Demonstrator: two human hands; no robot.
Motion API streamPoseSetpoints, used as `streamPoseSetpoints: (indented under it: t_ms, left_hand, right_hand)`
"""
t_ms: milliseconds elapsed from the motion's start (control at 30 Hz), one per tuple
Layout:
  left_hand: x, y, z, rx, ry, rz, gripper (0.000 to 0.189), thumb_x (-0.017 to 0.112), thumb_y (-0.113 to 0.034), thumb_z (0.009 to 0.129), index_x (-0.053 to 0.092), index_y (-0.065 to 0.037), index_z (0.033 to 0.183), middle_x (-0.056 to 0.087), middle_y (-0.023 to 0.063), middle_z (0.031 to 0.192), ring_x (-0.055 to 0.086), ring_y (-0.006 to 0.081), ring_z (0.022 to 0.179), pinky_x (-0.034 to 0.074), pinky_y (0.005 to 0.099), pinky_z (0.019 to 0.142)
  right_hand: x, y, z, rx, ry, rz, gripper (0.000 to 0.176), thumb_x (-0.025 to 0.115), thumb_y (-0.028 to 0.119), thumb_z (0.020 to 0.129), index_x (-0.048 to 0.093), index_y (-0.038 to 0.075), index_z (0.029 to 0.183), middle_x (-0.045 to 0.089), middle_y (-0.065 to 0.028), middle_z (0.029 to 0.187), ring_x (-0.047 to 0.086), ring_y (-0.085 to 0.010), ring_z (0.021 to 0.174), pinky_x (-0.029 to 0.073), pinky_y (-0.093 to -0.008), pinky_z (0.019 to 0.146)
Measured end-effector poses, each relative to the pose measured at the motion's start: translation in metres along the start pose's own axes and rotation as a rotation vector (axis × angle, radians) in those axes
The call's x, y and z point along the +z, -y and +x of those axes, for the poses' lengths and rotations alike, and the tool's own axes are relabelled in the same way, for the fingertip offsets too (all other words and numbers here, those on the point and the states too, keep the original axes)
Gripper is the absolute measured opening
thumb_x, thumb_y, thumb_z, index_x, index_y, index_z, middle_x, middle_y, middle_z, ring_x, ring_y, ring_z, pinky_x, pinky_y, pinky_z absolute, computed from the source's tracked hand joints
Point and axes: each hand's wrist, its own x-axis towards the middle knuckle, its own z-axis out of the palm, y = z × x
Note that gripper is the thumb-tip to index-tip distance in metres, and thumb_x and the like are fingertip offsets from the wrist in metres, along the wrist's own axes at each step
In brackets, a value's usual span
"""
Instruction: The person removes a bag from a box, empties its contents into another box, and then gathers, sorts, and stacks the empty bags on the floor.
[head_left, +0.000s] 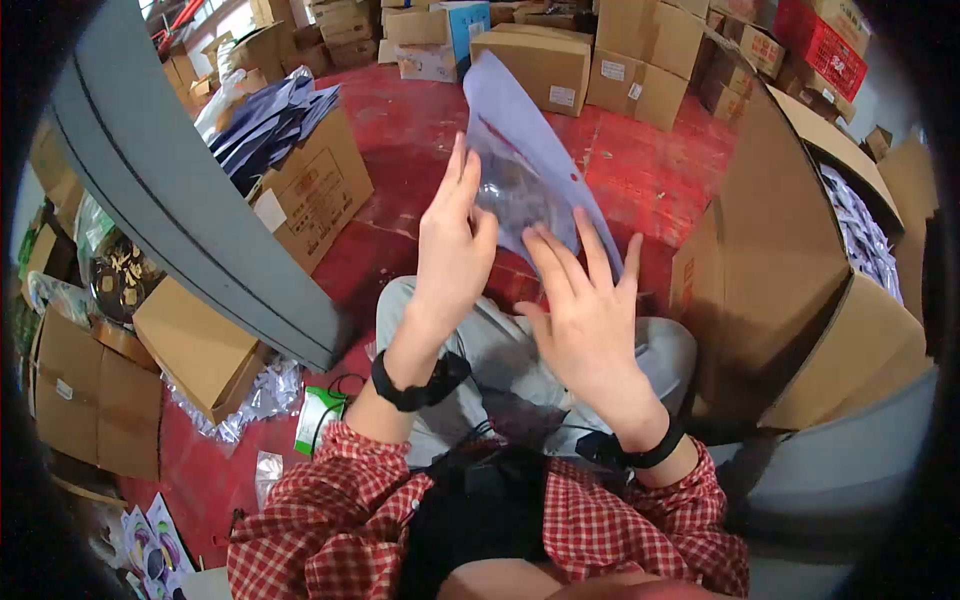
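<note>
In the head view, you hold one packet (pixel 530 150), pale lilac with a clear plastic front, raised above your knees over the red floor (pixel 640 170). Your left hand (pixel 455 250) pinches its left edge, with the fingers straight and close together and the thumb on the near side. Your right hand (pixel 590 310) is spread, its fingertips touching the packet's lower edge without closing on it. Each wrist wears one black band (pixel 415 390), two in all. Two open boxes flank you. The left box (pixel 310 190) carries a stack (pixel 270 120) of dark packets, and the right box (pixel 790 260) holds more packets inside.
</note>
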Motion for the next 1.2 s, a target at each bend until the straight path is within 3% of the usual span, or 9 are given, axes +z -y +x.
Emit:
streamPoseSetpoints:
  t_ms: [133, 300, 333, 533, 633, 767, 933, 1067, 1200]
  left_hand:
    - [0.010, 0.012, -0.022, 0.090, 0.081, 0.064, 0.064, 0.048, 0.004, 0.073, 0.024, 0.001, 0.132, 0.025, 0.0204, 0.137, 0.043, 0.0270, 0.117, 0.042, 0.0248, 0.081]
    - [0.021, 0.020, -0.068, -0.706, 0.389, -0.800, 0.053, 0.048, -0.017, 0.085, 0.026, -0.004, 0.132, 0.047, 0.0080, 0.115, 0.053, 0.0167, 0.097, 0.045, 0.0264, 0.074]
    - [0.020, 0.027, -0.074, -0.792, 0.405, -0.854, 0.048, 0.046, -0.022, 0.087, 0.032, -0.005, 0.130, 0.051, 0.0052, 0.106, 0.055, 0.0145, 0.091, 0.046, 0.0264, 0.070]
    - [0.041, 0.100, -0.117, -1.044, 0.939, -0.909, 0.045, 0.047, -0.037, 0.086, 0.044, -0.009, 0.121, 0.045, 0.0092, 0.123, 0.053, 0.0219, 0.101, 0.049, 0.0336, 0.076]
    - [0.077, 0.117, -0.139, -1.267, 0.836, -1.097, 0.051, 0.050, -0.038, 0.085, 0.034, -0.010, 0.126, 0.039, 0.0041, 0.127, 0.049, 0.0167, 0.103, 0.046, 0.0330, 0.080]
    - [0.092, 0.102, -0.130, -1.028, 0.581, -1.462, 0.055, 0.052, -0.041, 0.084, 0.030, -0.015, 0.128, 0.036, 0.0034, 0.129, 0.042, 0.0208, 0.112, 0.036, 0.0408, 0.093]
    - [0.092, 0.099, -0.109, -0.872, 0.253, -1.533, 0.048, 0.053, -0.035, 0.084, 0.035, -0.015, 0.124, 0.045, 0.0030, 0.121, 0.048, 0.0201, 0.107, 0.043, 0.0379, 0.089]
    - [0.082, 0.123, -0.101, -0.740, 0.183, -1.623, 0.040, 0.049, -0.023, 0.087, 0.035, -0.017, 0.124, 0.045, 0.0032, 0.121, 0.048, 0.0237, 0.108, 0.045, 0.0402, 0.087]
    - [0.059, 0.133, -0.084, -0.544, 0.044, -1.557, 0.047, 0.057, -0.021, 0.083, 0.036, -0.016, 0.124, 0.045, 0.0037, 0.121, 0.049, 0.0231, 0.107, 0.048, 0.0383, 0.085]
  right_hand:
    - [0.023, -0.035, -0.006, 0.180, 0.084, 0.111, 0.017, 0.057, 0.010, 0.072, 0.056, 0.008, 0.088, 0.059, -0.0079, 0.088, 0.055, -0.0294, 0.086, 0.041, -0.0466, 0.077]
    - [0.019, -0.077, -0.007, 0.272, -0.092, 0.308, 0.003, 0.052, 0.003, 0.075, 0.053, 0.004, 0.078, 0.058, -0.0124, 0.076, 0.057, -0.0322, 0.070, 0.044, -0.0399, 0.059]
    - [0.012, -0.081, -0.008, 0.297, -0.126, 0.284, 0.004, 0.053, 0.002, 0.074, 0.052, 0.003, 0.078, 0.058, -0.0132, 0.075, 0.057, -0.0318, 0.069, 0.044, -0.0390, 0.059]
    - [-0.028, -0.081, -0.012, 0.381, -0.325, 0.257, 0.006, 0.056, -0.004, 0.071, 0.052, -0.001, 0.074, 0.055, -0.0154, 0.068, 0.055, -0.0301, 0.061, 0.043, -0.0334, 0.056]
    - [-0.035, -0.078, -0.010, 0.279, -0.361, 0.264, 0.005, 0.056, -0.005, 0.072, 0.051, -0.002, 0.072, 0.055, -0.0147, 0.066, 0.055, -0.0291, 0.060, 0.043, -0.0320, 0.055]
    - [-0.040, -0.074, -0.007, 0.235, -0.428, 0.252, 0.005, 0.055, -0.005, 0.072, 0.052, -0.001, 0.071, 0.057, -0.0132, 0.067, 0.057, -0.0255, 0.061, 0.044, -0.0299, 0.056]
    - [-0.045, -0.078, -0.004, 0.202, -0.548, 0.315, 0.008, 0.059, -0.006, 0.069, 0.053, -0.001, 0.071, 0.057, -0.0126, 0.067, 0.056, -0.0253, 0.061, 0.044, -0.0288, 0.057]
    - [-0.057, -0.076, 0.013, -0.018, -0.413, 0.304, 0.028, 0.063, -0.001, 0.070, 0.054, 0.000, 0.096, 0.056, -0.0178, 0.102, 0.057, -0.0294, 0.089, 0.046, -0.0321, 0.075]
    - [-0.067, -0.066, 0.013, -0.136, -0.544, 0.372, 0.043, 0.066, 0.008, 0.071, 0.048, 0.002, 0.110, 0.048, -0.0207, 0.117, 0.053, -0.0321, 0.101, 0.043, -0.0365, 0.085]
